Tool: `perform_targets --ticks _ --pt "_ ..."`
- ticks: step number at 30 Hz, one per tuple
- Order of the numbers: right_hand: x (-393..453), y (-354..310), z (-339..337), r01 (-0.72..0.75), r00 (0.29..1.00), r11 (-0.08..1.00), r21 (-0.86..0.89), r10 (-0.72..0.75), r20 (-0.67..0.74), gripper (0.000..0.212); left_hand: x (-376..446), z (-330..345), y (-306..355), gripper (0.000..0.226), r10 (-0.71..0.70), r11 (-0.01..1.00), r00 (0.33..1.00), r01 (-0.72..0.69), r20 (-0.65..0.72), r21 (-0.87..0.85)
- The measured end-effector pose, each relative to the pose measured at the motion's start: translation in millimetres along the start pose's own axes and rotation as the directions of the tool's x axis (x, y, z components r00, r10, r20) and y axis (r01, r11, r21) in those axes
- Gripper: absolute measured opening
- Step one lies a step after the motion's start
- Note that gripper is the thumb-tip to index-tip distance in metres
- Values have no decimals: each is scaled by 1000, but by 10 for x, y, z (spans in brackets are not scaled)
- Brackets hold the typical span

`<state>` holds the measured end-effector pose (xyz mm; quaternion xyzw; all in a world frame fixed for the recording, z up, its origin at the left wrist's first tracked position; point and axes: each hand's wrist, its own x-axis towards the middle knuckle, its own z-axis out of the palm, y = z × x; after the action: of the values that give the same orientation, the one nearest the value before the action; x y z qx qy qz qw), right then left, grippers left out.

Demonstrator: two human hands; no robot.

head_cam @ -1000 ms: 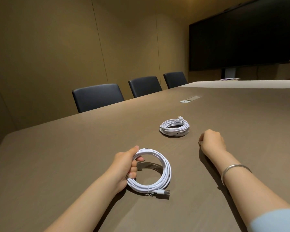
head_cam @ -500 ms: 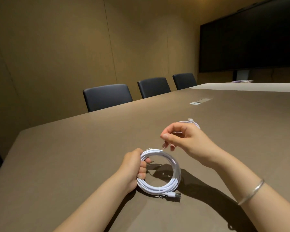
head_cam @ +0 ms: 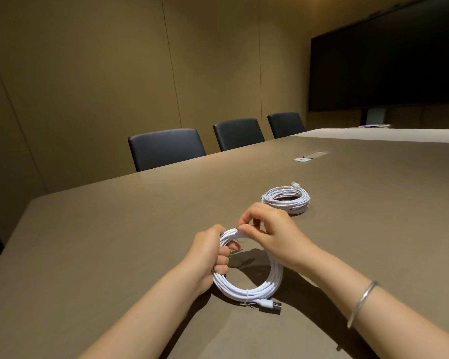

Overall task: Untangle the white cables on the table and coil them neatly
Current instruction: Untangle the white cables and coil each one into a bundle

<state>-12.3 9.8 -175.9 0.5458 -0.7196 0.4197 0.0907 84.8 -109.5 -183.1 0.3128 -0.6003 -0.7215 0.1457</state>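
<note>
The left hand (head_cam: 208,257) is gripping the near coil (head_cam: 254,286) at its left side, holding it tilted up off the table (head_cam: 114,242). The right hand (head_cam: 270,234) is pinching the coil's top. A second coil (head_cam: 287,200) is lying flat beyond them.

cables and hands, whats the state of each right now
near coil: coiled, tie around it, USB plug sticking out, gripped at left side
far coil: coiled, lying flat on table, untouched
left hand: grips near coil
right hand: pinches top of near coil
</note>
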Motion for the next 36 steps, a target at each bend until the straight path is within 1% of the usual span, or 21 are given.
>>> perform_targets --ticks 2,4,8,11,15,19,25,27,30,32,36 --pt "11 31 54 28 999 999 -19 -29 -45 8 -19 12 7 38 -15 1000 999 15 40 -1" --pt "19 48 72 28 997 999 -16 -29 -70 8 -25 21 4 36 -7 1000 998 8 67 -3" --pt "51 84 32 -6 998 999 42 9 -68 7 -10 21 5 20 30 999 996 -27 81 -36" --pt "66 118 -11 -35 998 997 72 38 -50 4 1 13 -1 17 77 997 993 -75 93 -30" --pt "56 139 -34 -47 999 996 71 48 -7 5 9 18 -18 19 126 992 987 -126 101 -9" --pt "58 110 -59 -36 999 998 56 34 31 6 11 23 -19 21 121 992 984 -125 128 25" --pt "59 110 -103 -76 996 997 20 75 41 7 -19 28 4 20 91 994 981 -99 171 40" --pt "60 117 -116 -85 995 996 25 84 46 7 -49 40 19 21 108 991 975 -121 196 55" --pt "61 121 -135 -101 994 992 72 98 44 8 -74 58 19 18 166 976 961 -192 220 106" --pt "57 111 -144 -119 993 986 117 115 38 8 -72 57 14 18 155 979 962 -179 223 92" --pt "56 97 -145 -151 988 968 200 148 34 9 -59 37 17 34 122 990 965 -136 230 46"
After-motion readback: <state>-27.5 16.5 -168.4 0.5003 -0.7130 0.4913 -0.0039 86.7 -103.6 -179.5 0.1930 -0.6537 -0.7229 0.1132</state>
